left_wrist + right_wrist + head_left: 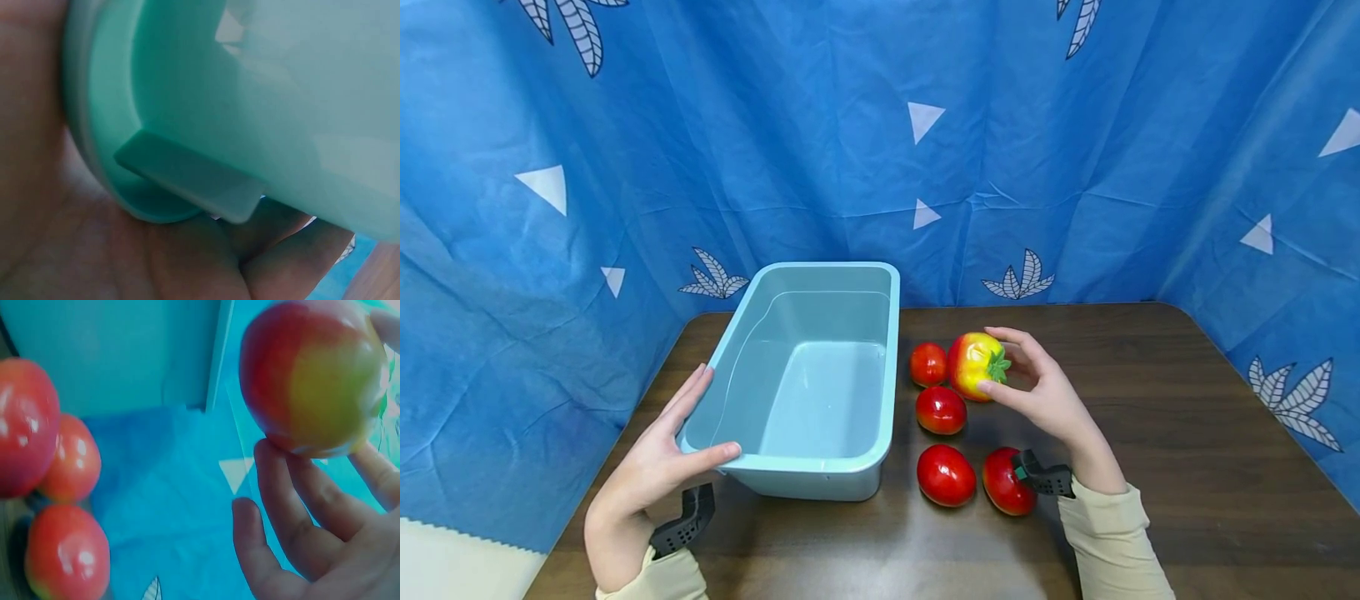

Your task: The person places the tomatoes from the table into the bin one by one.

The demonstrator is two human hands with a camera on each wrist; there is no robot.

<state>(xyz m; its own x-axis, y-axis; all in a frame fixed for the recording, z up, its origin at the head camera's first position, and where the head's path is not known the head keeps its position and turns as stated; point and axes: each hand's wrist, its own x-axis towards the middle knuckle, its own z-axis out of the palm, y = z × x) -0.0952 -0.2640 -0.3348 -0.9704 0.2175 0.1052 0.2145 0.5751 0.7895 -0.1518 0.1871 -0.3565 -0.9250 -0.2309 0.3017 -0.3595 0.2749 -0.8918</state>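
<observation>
My right hand (1037, 387) holds a shiny red-and-yellow fruit (973, 365) with a green leafy top between thumb and fingers. In the right wrist view the fruit (319, 378) rests against the fingertips and looks raised off the table. To the right of a light blue plastic tub (823, 463) lie several glossy red fruits (947, 476), one partly behind my right wrist strap. My left hand (651, 467) grips the tub's near left corner, thumb over the near rim, fingers along the left side. In the left wrist view, fingers (294, 262) show beneath the tub's rim (112, 125).
The tub's inside shows a bare floor. The dark wooden table (1210, 450) extends to the right of the fruits. A blue curtain (820, 150) with white triangles and leaf prints hangs behind the table and along both sides.
</observation>
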